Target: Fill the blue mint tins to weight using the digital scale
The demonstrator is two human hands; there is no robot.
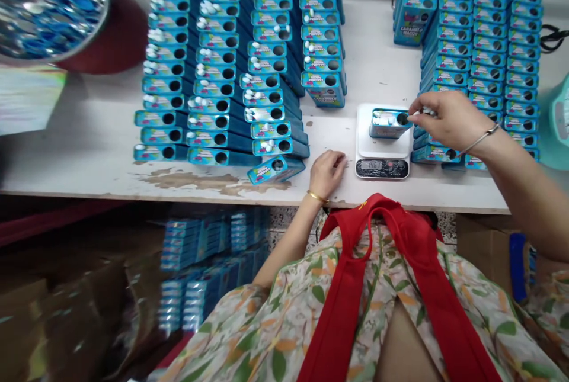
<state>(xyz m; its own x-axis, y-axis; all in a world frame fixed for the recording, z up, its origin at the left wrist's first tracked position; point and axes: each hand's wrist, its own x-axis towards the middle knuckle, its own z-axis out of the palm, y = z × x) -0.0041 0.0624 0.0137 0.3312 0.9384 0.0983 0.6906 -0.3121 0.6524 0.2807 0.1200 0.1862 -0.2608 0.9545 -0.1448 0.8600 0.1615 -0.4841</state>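
On the white pan of a small scale (365, 144), a blue tin (390, 131) is standing upright, its top facing the camera, with white pieces (383, 120) lying along that top and a round hole showing at its right end. Beside that hole the right hand (451, 118) is hovering, reaching in from the right with the wrist bent and the back of the hand turned up; its thumb and index finger are closing together at the tin's edge, and the other fingers are curling around several white candies (429, 112). Whether the fingertips are touching the tin is hard to tell. Nearer the body, left of the scale, the left hand (326, 173) is resting on the table (377, 74) by its front edge, the forearm coming up from below and the fingers bending loosely inward; whether they are holding anything cannot be told. A gold bangle (317, 197) is circling that wrist, and a thin silver bracelet (482, 138) the other. Farther out, rows of tins (213, 139) are filling the left side, many carrying white pieces on top, while more packed tins (489, 71) are standing to the right, near black-handled scissors (552, 38). At the far left, a red bucket (120, 32) is holding shiny blue-and-silver items.
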